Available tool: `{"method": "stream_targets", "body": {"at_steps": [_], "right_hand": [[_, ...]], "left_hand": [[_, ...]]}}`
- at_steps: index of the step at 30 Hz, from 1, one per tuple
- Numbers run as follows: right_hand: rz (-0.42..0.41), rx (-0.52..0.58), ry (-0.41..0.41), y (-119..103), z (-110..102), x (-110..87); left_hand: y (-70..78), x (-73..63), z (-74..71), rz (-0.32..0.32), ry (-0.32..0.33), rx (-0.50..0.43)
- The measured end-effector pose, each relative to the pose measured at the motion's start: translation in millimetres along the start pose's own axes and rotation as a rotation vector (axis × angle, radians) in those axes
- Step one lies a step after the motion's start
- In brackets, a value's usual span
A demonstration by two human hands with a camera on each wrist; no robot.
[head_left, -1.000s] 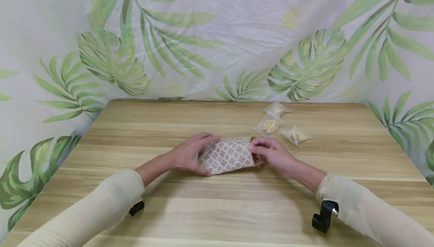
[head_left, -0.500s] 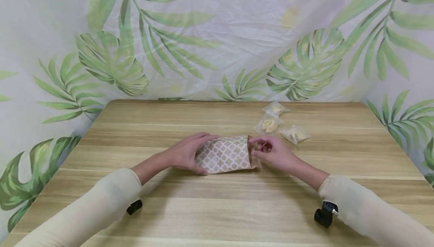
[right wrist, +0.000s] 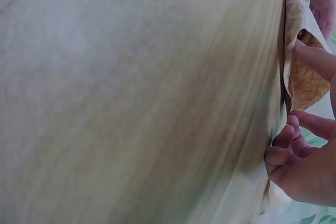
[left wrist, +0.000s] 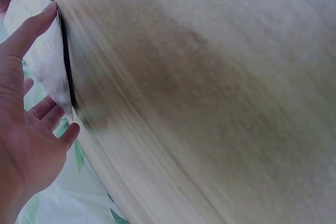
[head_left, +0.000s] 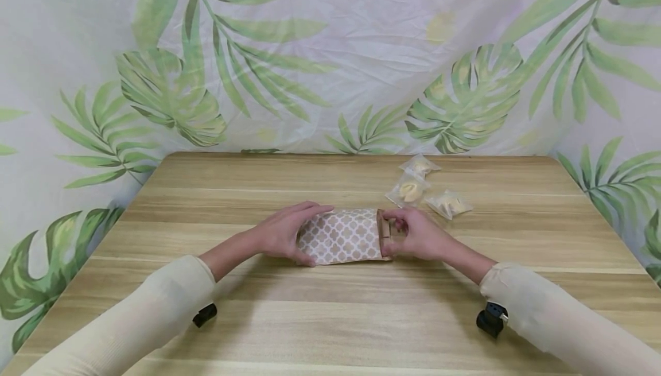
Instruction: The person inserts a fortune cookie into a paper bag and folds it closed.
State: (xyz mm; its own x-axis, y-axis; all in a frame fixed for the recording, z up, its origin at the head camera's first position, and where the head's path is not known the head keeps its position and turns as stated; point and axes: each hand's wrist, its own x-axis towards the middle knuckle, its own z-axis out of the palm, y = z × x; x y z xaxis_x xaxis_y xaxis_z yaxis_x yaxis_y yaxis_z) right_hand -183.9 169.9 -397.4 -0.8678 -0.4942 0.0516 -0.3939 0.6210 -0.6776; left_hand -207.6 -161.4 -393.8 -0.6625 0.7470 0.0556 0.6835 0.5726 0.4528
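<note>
A flat paper bag (head_left: 341, 237), tan with a white lattice pattern, lies crosswise on the wooden table in the head view. My left hand (head_left: 284, 232) holds its left end, thumb at the near edge and fingers at the far edge. At the right end, my right hand (head_left: 420, 235) grips the bag's mouth, with thumb and forefinger spread along it. The right wrist view shows the brown inside (right wrist: 307, 80) of the gaping mouth, the thumb at one side and the forefinger at the far corner. In the left wrist view the thumb lies along the bag's pale side (left wrist: 44, 45).
Behind the right hand lie three clear-wrapped fortune cookies: one near the back edge (head_left: 420, 165), one just in front (head_left: 409, 189), and one further right (head_left: 449, 204). A leaf-patterned cloth (head_left: 289, 66) hangs behind the table (head_left: 330, 318).
My right hand has shifted from pinching the mouth's upper edge to spreading thumb and forefinger across it, and more of the inside shows. The bag has slid slightly left with my left hand.
</note>
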Motion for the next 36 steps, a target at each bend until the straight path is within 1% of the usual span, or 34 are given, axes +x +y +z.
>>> {"method": "stream_targets", "body": {"at_steps": [5, 9, 15, 19, 27, 31, 33, 36], "right_hand": [[-0.007, -0.009, -0.005, 1, 1, 0.4], [-0.004, -0.006, -0.011, 1, 3, 1.1], [-0.004, 0.008, 0.005, 0, 6, 1.4], [-0.019, 0.035, 0.006, 0, 7, 1.5], [-0.002, 0.076, 0.001, 1, 3, -0.3], [0.021, 0.102, 0.012, 0, -2, -1.9], [0.029, 0.095, 0.024, -1, -6, -2.3], [0.026, 0.06, 0.07, -1, -13, -2.4]], "left_hand": [[0.4, 0.2, -0.6, -0.003, -0.012, 0.007], [3.2, 2.1, 0.4, -0.004, -0.015, 0.04], [10.6, 8.5, 7.5, -0.07, 0.006, 0.114], [13.3, 11.4, 10.2, -0.095, 0.002, 0.124], [9.4, 10.7, 11.7, -0.042, 0.05, 0.086], [6.8, 9.1, 11.7, -0.026, 0.06, 0.067], [5.4, 8.1, 11.5, -0.03, 0.061, 0.053], [2.8, 6.2, 11.4, -0.032, 0.07, 0.03]]}}
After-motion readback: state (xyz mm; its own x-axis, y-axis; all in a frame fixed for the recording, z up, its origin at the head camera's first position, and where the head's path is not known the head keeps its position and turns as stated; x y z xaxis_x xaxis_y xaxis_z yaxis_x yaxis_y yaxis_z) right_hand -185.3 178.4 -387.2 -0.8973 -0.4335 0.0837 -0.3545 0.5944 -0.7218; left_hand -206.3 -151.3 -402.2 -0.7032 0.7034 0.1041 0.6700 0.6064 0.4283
